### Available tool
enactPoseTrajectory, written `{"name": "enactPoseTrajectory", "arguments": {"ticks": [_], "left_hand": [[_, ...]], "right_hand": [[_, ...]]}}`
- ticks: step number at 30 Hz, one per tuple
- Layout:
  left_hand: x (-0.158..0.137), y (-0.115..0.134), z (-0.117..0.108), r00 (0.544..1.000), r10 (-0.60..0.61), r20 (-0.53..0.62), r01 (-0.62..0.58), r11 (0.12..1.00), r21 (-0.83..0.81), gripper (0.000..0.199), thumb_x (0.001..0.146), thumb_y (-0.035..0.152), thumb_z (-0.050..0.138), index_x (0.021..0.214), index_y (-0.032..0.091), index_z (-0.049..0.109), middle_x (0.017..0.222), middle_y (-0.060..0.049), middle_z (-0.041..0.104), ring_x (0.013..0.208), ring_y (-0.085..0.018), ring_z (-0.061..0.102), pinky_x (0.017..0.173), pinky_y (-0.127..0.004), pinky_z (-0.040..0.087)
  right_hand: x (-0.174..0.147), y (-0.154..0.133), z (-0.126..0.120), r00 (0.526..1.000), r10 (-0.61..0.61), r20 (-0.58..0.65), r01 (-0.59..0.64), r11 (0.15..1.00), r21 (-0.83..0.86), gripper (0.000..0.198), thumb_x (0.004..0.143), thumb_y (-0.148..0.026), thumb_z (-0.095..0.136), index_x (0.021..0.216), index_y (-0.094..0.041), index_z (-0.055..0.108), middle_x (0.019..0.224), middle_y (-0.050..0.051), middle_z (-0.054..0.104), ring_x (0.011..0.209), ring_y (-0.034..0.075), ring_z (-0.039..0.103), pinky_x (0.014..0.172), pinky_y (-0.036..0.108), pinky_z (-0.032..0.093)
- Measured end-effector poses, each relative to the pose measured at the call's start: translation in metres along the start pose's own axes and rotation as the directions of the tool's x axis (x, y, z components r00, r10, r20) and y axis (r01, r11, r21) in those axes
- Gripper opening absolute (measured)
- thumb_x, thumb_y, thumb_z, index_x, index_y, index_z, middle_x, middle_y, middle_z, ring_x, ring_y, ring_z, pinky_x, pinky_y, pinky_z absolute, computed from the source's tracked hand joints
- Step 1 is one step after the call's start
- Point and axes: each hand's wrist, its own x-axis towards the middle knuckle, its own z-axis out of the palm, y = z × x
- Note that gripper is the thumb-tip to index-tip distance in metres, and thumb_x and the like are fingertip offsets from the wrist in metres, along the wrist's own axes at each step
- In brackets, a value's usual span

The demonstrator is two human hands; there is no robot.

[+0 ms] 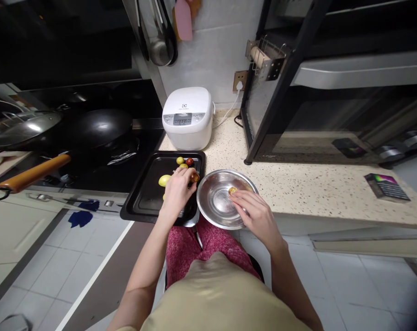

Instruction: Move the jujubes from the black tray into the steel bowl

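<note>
My left hand (179,188) is over the black baking tray (149,184), its fingers closed on a small reddish-brown round fruit (194,177) whose kind I cannot make out. On the tray lie a yellow oval fruit (165,180), a smaller yellow one (180,160) and a dark red one (189,162); part of another yellow one shows beside my left wrist. Over the shiny metal bowl (208,202), my right hand (255,211) pinches a small yellow-brown piece (232,190). Nothing else can be made out in the bowl.
A white rice cooker (188,119) stands behind the tray. At left are a stove with a black wok (101,126) and a lidded pan (29,126). An oven (339,115) sits at right, with a small dark box (386,187) on the speckled counter (298,188) in front.
</note>
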Motion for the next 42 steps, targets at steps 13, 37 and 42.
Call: {"name": "enactPoseTrajectory", "arguments": {"ticks": [13, 37, 42], "left_hand": [[-0.051, 0.068, 0.006, 0.994, -0.111, 0.0, 0.084, 0.754, -0.651, 0.026, 0.088, 0.021, 0.075, 0.113, 0.02, 0.069, 0.109, -0.005, 0.078, 0.092, -0.019, 0.075, 0.088, -0.033, 0.063], [-0.06, 0.048, 0.012, 0.828, 0.509, 0.235, -0.386, 0.822, -0.419, 0.035, 0.102, 0.046, 0.056, 0.12, 0.02, 0.07, 0.112, -0.005, 0.076, 0.109, -0.019, 0.071, 0.113, -0.039, 0.048], [-0.062, 0.047, 0.016, 0.824, 0.521, 0.225, -0.394, 0.811, -0.433, 0.035, 0.103, 0.046, 0.055, 0.122, 0.021, 0.07, 0.117, -0.004, 0.076, 0.112, -0.019, 0.071, 0.113, -0.038, 0.049]], "right_hand": [[0.001, -0.018, 0.009, 0.997, -0.067, 0.024, 0.066, 0.998, 0.024, 0.049, 0.102, -0.015, 0.054, 0.149, -0.028, 0.057, 0.134, 0.008, 0.072, 0.123, 0.023, 0.069, 0.109, 0.044, 0.057], [0.024, 0.0, -0.005, 0.794, 0.445, 0.415, -0.306, 0.882, -0.359, 0.035, 0.085, -0.008, 0.071, 0.117, -0.022, 0.068, 0.104, 0.007, 0.077, 0.096, 0.027, 0.072, 0.072, 0.031, 0.049], [0.027, -0.004, -0.008, 0.763, 0.468, 0.446, -0.32, 0.873, -0.368, 0.034, 0.089, -0.008, 0.068, 0.121, -0.021, 0.068, 0.109, 0.007, 0.075, 0.099, 0.025, 0.072, 0.074, 0.031, 0.049]]}}
